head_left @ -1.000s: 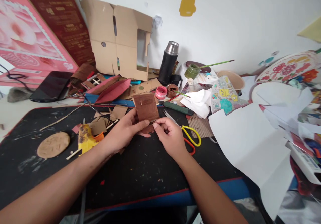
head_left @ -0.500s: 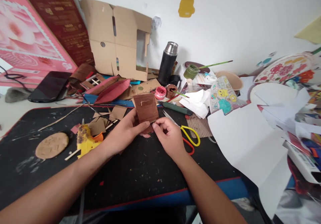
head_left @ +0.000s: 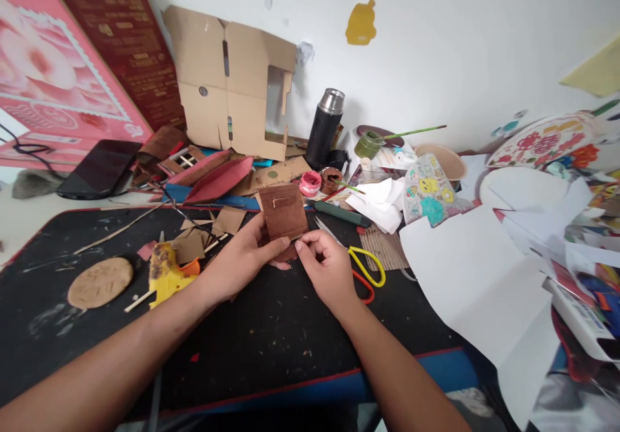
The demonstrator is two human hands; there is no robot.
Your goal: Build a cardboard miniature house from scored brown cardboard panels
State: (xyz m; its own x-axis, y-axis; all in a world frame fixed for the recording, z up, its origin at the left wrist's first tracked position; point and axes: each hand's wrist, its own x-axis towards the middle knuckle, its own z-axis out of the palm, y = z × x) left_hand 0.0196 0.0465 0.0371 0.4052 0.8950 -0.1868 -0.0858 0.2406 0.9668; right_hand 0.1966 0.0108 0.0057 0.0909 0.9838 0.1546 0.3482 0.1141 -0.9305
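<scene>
Head view: my left hand (head_left: 249, 251) grasps 1 brown-painted, squarish cardboard panel (head_left: 283, 216), in front of the black cylindrical steel-capped thermos (head_left: 324, 132). My right hand (head_left: 327, 267) bunches fingers at its lower edge; can't tell what's pinched. Steel scissors with 1 yellow, 1 red loop (head_left: 351, 251): thermos's front-right.

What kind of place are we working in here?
Most likely a craft desk, perhaps in a home: an open jar of red paint, scissors and cut cardboard pieces lie around the small brown panel being held.
</scene>
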